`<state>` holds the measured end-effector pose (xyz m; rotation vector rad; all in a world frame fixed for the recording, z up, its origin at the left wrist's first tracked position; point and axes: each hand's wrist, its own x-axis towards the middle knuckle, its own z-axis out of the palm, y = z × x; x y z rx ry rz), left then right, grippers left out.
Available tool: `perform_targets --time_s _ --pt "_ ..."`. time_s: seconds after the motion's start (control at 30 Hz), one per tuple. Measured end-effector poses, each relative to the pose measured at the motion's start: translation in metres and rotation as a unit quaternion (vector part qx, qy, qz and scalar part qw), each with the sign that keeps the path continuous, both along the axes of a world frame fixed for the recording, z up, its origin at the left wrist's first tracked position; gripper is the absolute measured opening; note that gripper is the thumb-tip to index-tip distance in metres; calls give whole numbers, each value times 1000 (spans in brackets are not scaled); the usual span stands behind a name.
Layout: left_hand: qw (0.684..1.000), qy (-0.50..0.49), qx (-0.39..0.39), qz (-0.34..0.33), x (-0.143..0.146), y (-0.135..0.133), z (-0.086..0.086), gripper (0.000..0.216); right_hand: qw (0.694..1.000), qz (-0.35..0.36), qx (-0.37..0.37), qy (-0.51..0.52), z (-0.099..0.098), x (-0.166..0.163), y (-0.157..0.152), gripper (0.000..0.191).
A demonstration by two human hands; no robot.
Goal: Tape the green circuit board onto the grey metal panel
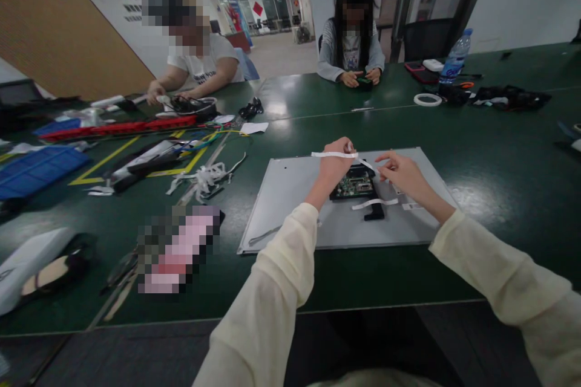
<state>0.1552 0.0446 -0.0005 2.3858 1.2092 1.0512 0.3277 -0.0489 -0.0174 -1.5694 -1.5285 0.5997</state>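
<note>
My left hand (334, 164) is closed, its fingers pinching one end of a narrow white strip (367, 164). The other end of that strip reaches the fingertips of my right hand (402, 174), which are pinched together. A second white strip (323, 155) lies across the back of my left hand. Below both hands, a green circuit board in a black housing (356, 186) rests on a pale grey panel (285, 193); my left hand partly covers it. Another white strip (374, 203) lies in front of the circuit board, over a black part (374, 214) that sticks out towards me.
Left of the panel are a pile of crumpled white strips (206, 181) and a phone-like pink item (186, 248), blurred. A white tape roll (427, 100) and a water bottle (456, 57) stand at the back right. Two people (351, 42) sit across the green table (290, 109).
</note>
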Motion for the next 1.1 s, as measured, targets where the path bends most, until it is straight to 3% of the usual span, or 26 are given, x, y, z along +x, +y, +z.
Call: perform_targets --time_s 0.23,0.53,1.1 --pt "997 59 -1 -40 10 11 -20 14 995 -19 46 -86 -23 -3 2 16" --pt "989 124 -26 -80 10 18 -26 35 993 -7 48 -107 -21 -10 -1 13" --pt "985 120 -26 -118 12 29 -40 34 995 -7 35 -91 -18 -11 -3 14"
